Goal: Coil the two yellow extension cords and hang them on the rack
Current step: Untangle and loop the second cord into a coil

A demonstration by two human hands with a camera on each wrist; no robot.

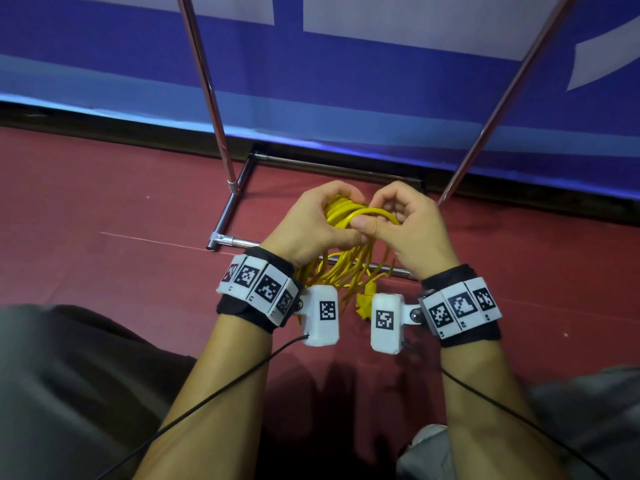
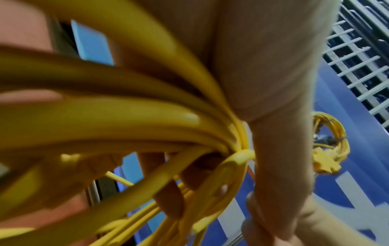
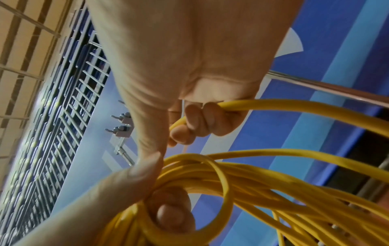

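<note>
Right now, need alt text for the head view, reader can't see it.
Seen from above, the left hand grips a bundle of yellow cord while the right hand pinches one loop across its top. Loose loops and a yellow plug hang between the wrists, above a red floor. The rack stands just beyond, before a blue banner.

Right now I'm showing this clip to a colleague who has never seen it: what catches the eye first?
The yellow extension cord, bunched in loops at centre, gripped by the left hand while the right hand pinches one strand. Behind stand the rack's chrome poles on red floor, and a second yellow coil hangs beyond.
</note>
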